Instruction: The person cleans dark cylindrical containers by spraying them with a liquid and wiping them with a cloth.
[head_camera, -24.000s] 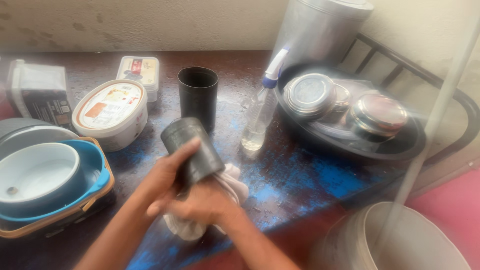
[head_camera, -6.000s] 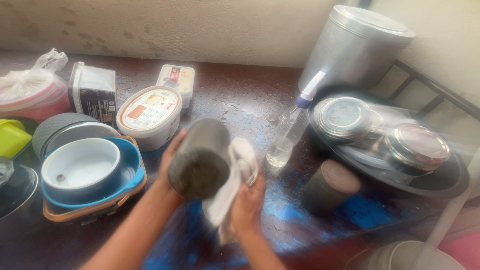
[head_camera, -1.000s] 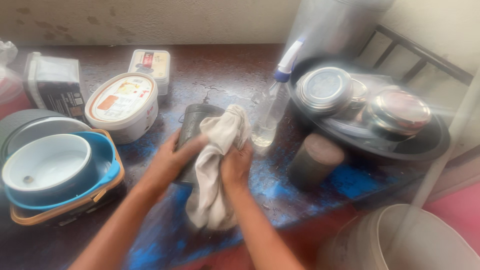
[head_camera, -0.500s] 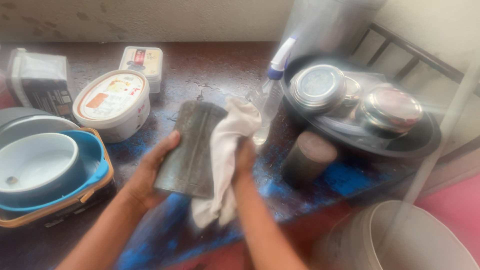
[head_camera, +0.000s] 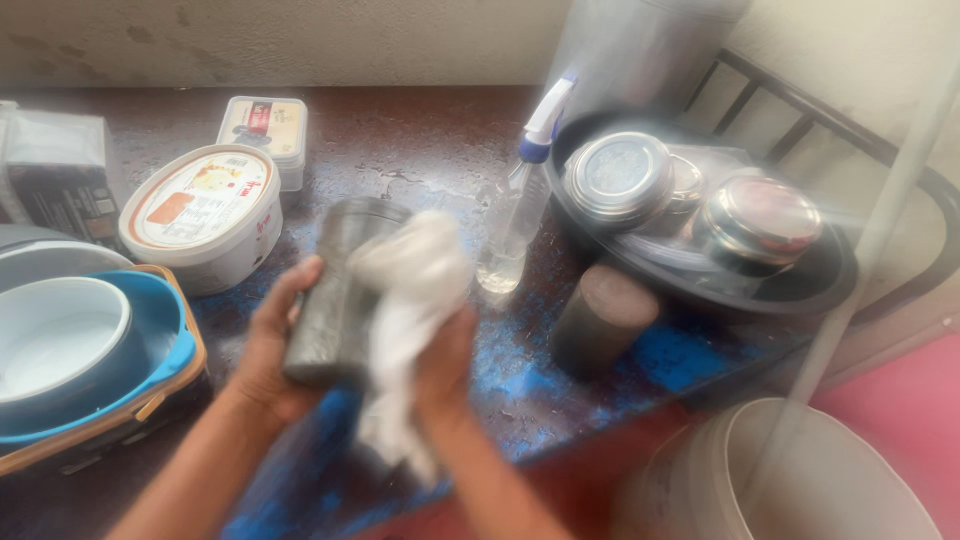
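Blue basin (head_camera: 165, 335): far left on the desk (head_camera: 420, 150), a white bowl (head_camera: 55, 335) nested inside it, all within an orange-rimmed tray.
Round tub (head_camera: 200, 210): white with an orange-edged lid, behind the basin; a smaller rectangular tub (head_camera: 265, 130) lies beyond it near the wall.
Left hand (head_camera: 270, 350): fingers wrapped around the lower part of a dark grey tumbler (head_camera: 340, 290), held tilted above the desk, mouth pointing away from the person.
Right hand (head_camera: 445, 360): closed on a white cloth (head_camera: 405, 300), pressing it against the tumbler's side; the cloth's loose end hangs below the hand.
Spray bottle (head_camera: 515, 215): clear, with a white and blue nozzle, upright just behind the cloth.
Second tumbler (head_camera: 600, 320): dark, standing mouth down on the blue-patched desk, right of the hands.
Black tray (head_camera: 800, 290): round, to the right, carrying lidded steel containers (head_camera: 620, 180).
Pale bucket (head_camera: 800, 480): below the desk edge, lower right.
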